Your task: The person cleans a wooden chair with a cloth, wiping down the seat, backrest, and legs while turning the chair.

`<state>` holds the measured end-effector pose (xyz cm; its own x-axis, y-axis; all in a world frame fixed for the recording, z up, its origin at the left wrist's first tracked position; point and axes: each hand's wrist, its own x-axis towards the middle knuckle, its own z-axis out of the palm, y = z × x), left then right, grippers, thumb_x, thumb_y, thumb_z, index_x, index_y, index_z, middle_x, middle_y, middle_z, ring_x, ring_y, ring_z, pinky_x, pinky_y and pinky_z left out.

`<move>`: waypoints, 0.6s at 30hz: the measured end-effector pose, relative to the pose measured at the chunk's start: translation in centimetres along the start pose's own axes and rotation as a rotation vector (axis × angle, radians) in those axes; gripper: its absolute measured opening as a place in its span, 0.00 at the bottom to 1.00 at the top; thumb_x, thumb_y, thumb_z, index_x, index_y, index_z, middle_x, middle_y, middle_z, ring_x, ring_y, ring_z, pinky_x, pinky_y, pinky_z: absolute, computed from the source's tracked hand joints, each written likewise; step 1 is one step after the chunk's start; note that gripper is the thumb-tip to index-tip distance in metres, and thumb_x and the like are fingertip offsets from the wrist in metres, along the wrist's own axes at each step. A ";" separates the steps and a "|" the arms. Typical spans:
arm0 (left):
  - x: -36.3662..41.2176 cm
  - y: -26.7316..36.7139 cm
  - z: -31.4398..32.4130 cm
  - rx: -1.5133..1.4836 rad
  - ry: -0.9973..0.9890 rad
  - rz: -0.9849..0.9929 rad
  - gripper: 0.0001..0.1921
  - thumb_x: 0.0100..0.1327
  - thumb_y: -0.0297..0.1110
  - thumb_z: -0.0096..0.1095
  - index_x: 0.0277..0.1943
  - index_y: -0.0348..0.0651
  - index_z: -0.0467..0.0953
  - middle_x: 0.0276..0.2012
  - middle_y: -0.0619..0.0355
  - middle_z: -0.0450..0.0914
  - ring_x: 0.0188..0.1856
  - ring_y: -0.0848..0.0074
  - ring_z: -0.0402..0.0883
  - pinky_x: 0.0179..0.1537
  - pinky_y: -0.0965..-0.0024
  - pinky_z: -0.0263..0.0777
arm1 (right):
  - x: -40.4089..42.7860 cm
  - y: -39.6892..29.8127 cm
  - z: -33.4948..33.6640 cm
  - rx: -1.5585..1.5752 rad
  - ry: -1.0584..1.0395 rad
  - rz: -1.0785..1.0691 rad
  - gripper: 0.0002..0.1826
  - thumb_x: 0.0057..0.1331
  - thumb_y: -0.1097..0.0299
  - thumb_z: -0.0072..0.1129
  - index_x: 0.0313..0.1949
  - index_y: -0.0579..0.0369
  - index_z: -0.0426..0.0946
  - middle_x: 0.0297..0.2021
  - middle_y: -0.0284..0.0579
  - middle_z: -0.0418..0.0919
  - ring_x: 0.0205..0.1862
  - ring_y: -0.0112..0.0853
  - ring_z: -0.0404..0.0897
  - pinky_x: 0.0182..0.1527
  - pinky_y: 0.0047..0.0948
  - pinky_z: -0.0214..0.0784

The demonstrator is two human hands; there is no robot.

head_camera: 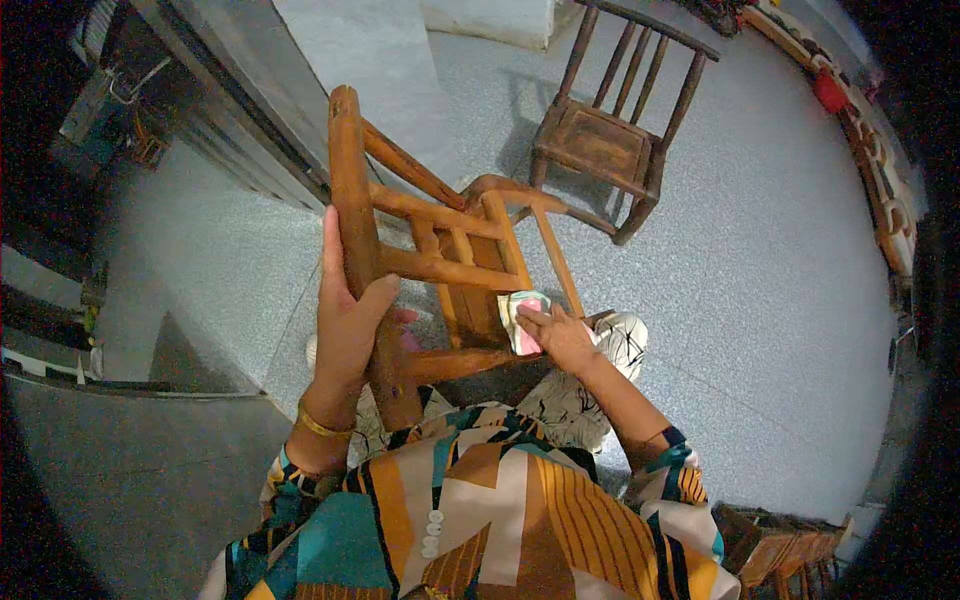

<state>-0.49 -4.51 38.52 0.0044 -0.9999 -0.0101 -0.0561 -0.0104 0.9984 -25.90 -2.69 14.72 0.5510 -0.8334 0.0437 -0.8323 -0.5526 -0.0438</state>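
Observation:
An orange-brown wooden chair lies tipped over in front of me, with its legs and rails towards me. My left hand is wrapped around one thick leg, the thumb over its near side and the fingers partly hidden behind it. Under the fingers of my right hand is a folded white, pink and pale green cloth. That cloth rests against the chair frame, where the ends of the rails meet an upright on the right.
A darker wooden chair with a spindle back stands upright beyond. Wooden furniture is at the lower right. On the left is a door frame. A long shelf-like edge with objects curves along the right.

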 end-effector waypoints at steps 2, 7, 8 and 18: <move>0.0 -0.1 0.1 0.005 0.002 0.014 0.43 0.55 0.21 0.51 0.70 0.49 0.35 0.50 0.51 0.67 0.31 0.76 0.76 0.26 0.76 0.78 | 1.5 0.1 0.5 0.020 -0.060 0.030 0.25 0.58 0.71 0.47 0.57 0.44 0.66 0.57 0.30 0.67 0.44 0.39 0.73 0.43 0.34 0.72; 0.0 0.2 0.4 -0.015 0.014 0.002 0.43 0.55 0.22 0.51 0.70 0.50 0.35 0.49 0.52 0.68 0.32 0.75 0.76 0.25 0.76 0.78 | 5.5 -0.3 0.2 -0.017 -0.207 0.046 0.14 0.57 0.65 0.52 0.42 0.50 0.77 0.48 0.35 0.75 0.43 0.40 0.77 0.35 0.39 0.73; 0.0 0.3 0.4 -0.008 0.002 -0.007 0.43 0.55 0.22 0.52 0.70 0.49 0.36 0.49 0.52 0.68 0.33 0.75 0.76 0.26 0.76 0.78 | 6.1 -0.5 0.7 0.020 -0.298 0.113 0.12 0.55 0.62 0.54 0.36 0.52 0.80 0.38 0.42 0.80 0.38 0.41 0.79 0.36 0.38 0.73; 0.6 -0.3 -0.1 0.036 -0.020 0.035 0.43 0.56 0.23 0.53 0.70 0.48 0.36 0.50 0.51 0.67 0.34 0.76 0.75 0.29 0.77 0.77 | 3.5 -2.3 -2.7 0.263 -0.392 0.176 0.13 0.53 0.60 0.56 0.35 0.51 0.81 0.36 0.47 0.81 0.40 0.42 0.81 0.42 0.40 0.73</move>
<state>-0.35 -5.09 38.22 -0.0178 -0.9996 0.0230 -0.0921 0.0245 0.9954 -22.24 -4.36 17.70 0.4269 -0.8283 -0.3630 -0.8991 -0.3455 -0.2689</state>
